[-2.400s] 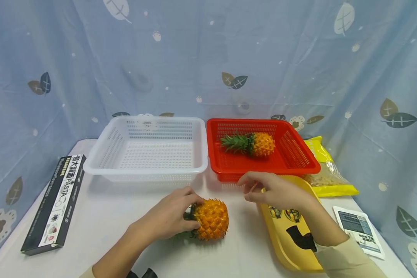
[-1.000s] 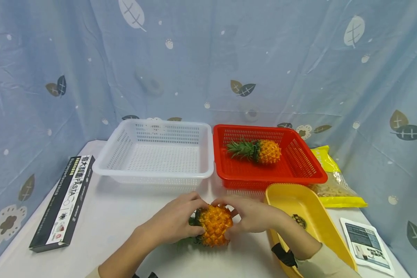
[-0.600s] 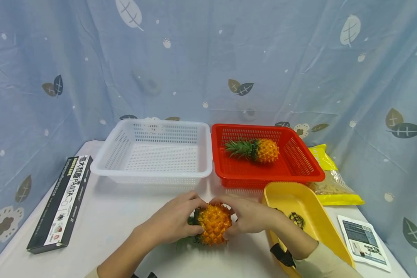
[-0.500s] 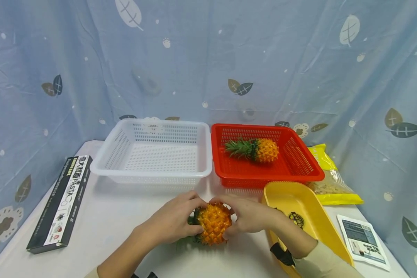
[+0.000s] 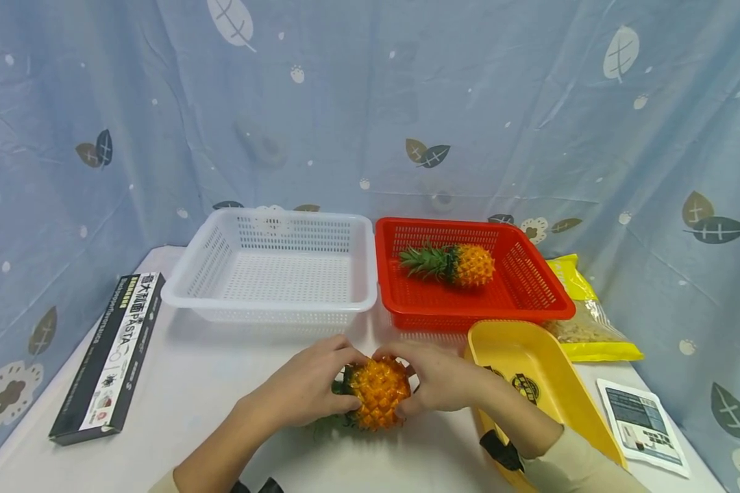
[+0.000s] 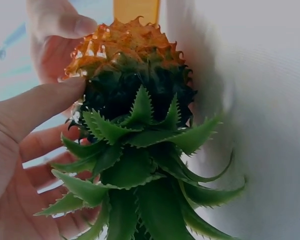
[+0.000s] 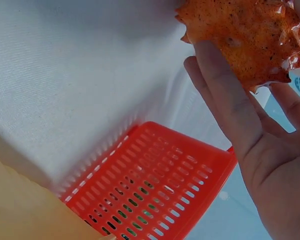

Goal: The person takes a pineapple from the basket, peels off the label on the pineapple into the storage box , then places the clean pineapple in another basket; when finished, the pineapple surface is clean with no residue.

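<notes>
An orange pineapple (image 5: 380,394) with green leaves lies on the white table in front of the baskets, crown to the left. My left hand (image 5: 311,383) grips it where fruit and crown meet; in the left wrist view the thumb presses against the dark green band above the spiny leaves (image 6: 140,170). From the other side, my right hand (image 5: 440,376) holds the rounded end, fingers over the top and thumb at the near side. The right wrist view has that hand's fingers (image 7: 225,95) against the fruit's orange end. Part of the crown is hidden behind the left hand in the head view.
Behind stand a white basket (image 5: 271,306) and a red basket (image 5: 469,316) holding another pineapple (image 5: 473,265). A yellow tray (image 5: 549,383) lies under my right forearm. Farther right are a yellow bag (image 5: 586,322) and a white packet (image 5: 644,424). A pasta box (image 5: 107,359) lies left.
My right hand has come left from above the yellow tray onto the pineapple's rounded end. My left hand keeps its hold. Over the last second both hands have barely moved.
</notes>
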`<state>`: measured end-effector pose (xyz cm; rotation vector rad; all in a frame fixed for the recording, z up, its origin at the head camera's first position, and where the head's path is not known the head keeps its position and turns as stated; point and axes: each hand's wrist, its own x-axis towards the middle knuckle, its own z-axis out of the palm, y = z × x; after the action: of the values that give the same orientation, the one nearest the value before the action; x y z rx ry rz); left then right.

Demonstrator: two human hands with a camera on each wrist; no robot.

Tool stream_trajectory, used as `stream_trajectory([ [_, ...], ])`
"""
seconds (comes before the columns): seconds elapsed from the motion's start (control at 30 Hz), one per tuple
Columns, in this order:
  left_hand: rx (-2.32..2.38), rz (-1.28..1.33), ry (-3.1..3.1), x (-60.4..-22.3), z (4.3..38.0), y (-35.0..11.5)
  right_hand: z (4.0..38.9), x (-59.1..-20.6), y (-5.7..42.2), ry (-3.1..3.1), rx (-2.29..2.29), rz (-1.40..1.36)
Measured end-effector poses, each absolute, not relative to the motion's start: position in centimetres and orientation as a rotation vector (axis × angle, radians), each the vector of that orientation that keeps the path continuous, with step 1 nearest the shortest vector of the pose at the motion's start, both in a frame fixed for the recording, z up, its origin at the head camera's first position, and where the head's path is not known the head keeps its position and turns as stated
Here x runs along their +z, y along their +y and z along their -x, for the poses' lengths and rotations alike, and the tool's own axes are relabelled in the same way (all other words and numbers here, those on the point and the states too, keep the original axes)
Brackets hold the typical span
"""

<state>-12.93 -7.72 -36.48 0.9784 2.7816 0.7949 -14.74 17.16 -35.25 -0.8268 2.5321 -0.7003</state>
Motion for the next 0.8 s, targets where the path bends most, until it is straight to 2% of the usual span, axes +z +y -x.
stream_trajectory([
  [0.8,0.807,-1.010,2.806,-36.18,12.91,-7.57,14.78,-34.97,17.72,2.478,-0.854,0.853],
])
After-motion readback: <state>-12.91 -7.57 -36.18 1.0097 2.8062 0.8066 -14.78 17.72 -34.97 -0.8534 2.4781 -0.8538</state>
